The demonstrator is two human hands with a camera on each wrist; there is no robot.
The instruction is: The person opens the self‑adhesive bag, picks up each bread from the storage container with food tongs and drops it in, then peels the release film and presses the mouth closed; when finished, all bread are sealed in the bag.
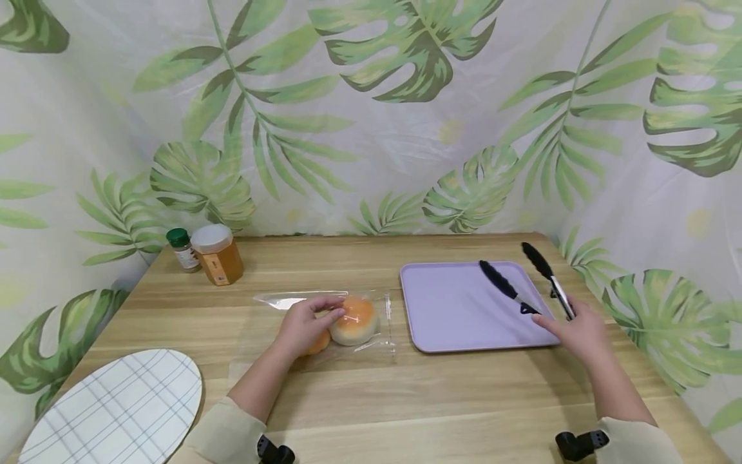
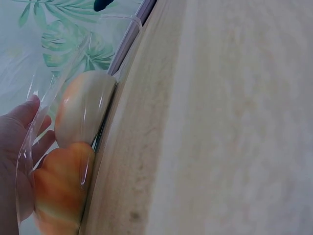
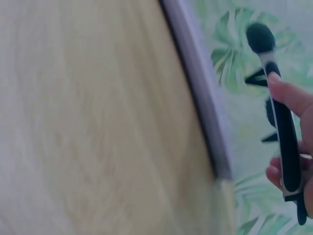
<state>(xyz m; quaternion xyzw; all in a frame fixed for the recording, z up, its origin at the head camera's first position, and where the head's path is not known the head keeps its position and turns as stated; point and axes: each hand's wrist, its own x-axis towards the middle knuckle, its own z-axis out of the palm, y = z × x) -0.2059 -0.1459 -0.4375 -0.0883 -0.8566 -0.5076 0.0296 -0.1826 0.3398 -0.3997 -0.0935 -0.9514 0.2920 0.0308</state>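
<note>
A clear plastic bag (image 1: 379, 341) lies on the table with a round, golden-topped bun (image 1: 355, 321) inside. Beside that bun is a second, more orange bread roll (image 2: 63, 186), partly covered by my left hand (image 1: 310, 325) in the head view. My left thumb and fingers pinch the bag's film above the bread. On the right, my right hand (image 1: 582, 332) grips a pair of tongs (image 1: 559, 293) with black tips and metal arms. The tongs are spread apart, one tip over the lilac tray (image 1: 458, 309), the other beyond its right edge.
At the back left stand a jar of amber contents with a pale lid (image 1: 219, 258) and a small green-capped shaker (image 1: 182, 251). A white checked oval board or mat (image 1: 122, 406) lies at the front left. Leaf-patterned cloth (image 1: 394, 129) hangs behind the table.
</note>
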